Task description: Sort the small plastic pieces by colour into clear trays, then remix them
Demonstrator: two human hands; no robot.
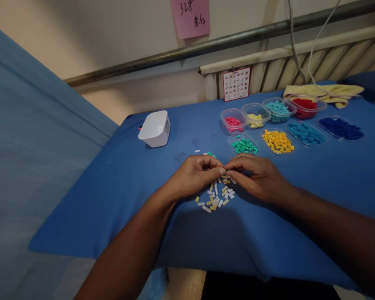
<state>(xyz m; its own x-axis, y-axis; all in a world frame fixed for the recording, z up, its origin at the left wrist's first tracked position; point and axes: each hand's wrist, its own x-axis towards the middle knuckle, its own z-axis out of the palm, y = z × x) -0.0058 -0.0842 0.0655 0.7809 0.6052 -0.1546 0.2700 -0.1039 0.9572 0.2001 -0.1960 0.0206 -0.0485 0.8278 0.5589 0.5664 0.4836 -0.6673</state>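
My left hand [196,173] and my right hand [258,175] meet fingertip to fingertip over the middle of the blue-covered table. Both are closed in a pinch; whatever sits between the fingertips is hidden or too small to make out. Just below them lies a loose pile of small white and pale yellow building bricks [217,202]. A few green bricks [211,154] and a single white brick [197,151] lie behind my left hand. Near my right hand's far side stands a clear tub of green bricks [245,146].
Behind my right hand are tubs of yellow-orange bricks [277,141], teal bricks [306,133], dark blue bricks [341,127], pink, pale yellow, light blue and red bricks [304,103]. A white bin [154,129] stands back left. A picture card [236,84] leans by the radiator, near a yellow cloth [328,92].
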